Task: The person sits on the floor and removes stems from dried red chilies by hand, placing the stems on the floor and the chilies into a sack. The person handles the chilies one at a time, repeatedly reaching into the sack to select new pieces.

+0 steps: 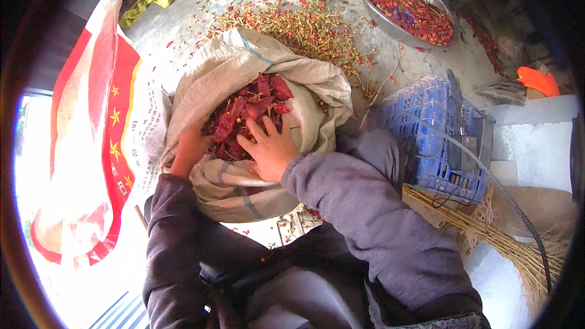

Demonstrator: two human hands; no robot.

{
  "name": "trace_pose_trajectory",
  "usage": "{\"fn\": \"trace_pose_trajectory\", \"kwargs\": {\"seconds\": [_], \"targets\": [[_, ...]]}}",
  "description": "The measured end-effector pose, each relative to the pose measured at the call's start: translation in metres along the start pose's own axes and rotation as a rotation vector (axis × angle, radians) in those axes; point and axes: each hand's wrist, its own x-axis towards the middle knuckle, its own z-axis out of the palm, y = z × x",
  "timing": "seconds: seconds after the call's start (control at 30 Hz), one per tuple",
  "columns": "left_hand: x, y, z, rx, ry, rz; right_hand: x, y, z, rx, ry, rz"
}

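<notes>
A beige woven sack with its rim rolled down stands between my knees. Dried red chilli pieces lie inside it. My right hand reaches over the near rim, fingers spread on the chillies and nothing gripped. At the left inside of the sack is my left hand; its fingertips are hidden among the chillies, so whether they hold anything is unclear.
Cut stems litter the concrete floor beyond the sack. A metal basin contains red chillies and blue-handled scissors. To my right are a blue plastic crate and a straw broom. A red-and-white printed sack stands left.
</notes>
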Motion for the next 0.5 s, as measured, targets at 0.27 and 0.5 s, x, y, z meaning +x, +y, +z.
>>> {"fn": "trace_pose_trajectory", "kwargs": {"seconds": [0.27, 0.5], "targets": [[0.011, 0.022, 0.026, 0.506, -0.209, -0.024, -0.044, -0.009, 0.020, 0.012, -0.094, 0.009], [-0.038, 0.061, 0.000, 0.317, 0.373, -0.073, -0.056, -0.017, 0.019, -0.182, -0.267, -0.054]]}}
